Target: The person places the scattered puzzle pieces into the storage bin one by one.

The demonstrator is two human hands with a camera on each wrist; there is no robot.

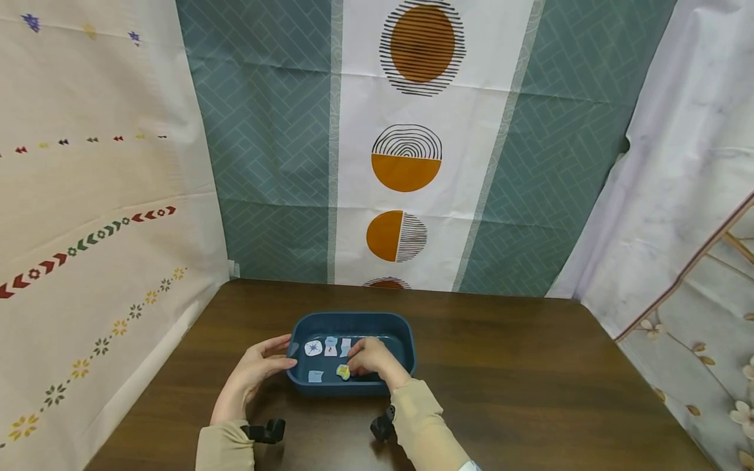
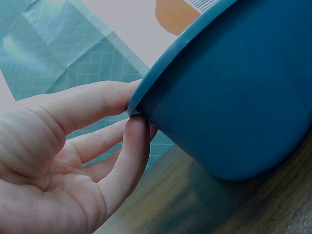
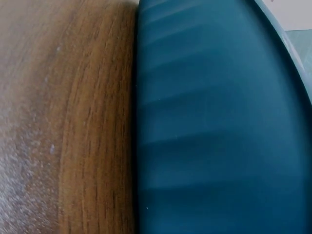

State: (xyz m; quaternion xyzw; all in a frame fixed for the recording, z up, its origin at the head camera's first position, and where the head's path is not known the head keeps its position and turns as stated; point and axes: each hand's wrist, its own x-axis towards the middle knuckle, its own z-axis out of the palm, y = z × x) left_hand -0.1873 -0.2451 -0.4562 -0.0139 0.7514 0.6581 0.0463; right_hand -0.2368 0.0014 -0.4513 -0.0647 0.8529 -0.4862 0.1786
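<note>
A dark blue rectangular plastic tub [image 1: 406, 337] stands on the table. My left hand [image 1: 262, 366] pinches the tub's left rim; in the left wrist view, thumb and fingers meet at the rim's edge. Over the tub's inside, my right hand [image 1: 374, 358] reaches down with bent fingers, and I cannot tell whether they hold anything. Close by its fingertips is a small yellow sticker-like piece [image 1: 343, 372]. Flat pieces lie in the tub: a white one with a blue star pattern [image 1: 313, 348], pale blue-and-white ones [image 1: 331, 347], and a light blue one [image 1: 315, 376].
The brown wooden table [image 1: 501, 379] extends on both sides of the tub. Patterned cloths hang behind it [image 1: 271, 163] and along both sides. Black wrist mounts [image 1: 268, 432] stick out from both sleeves. In the right wrist view, the tub's outer wall [image 3: 209, 122] fills the right half.
</note>
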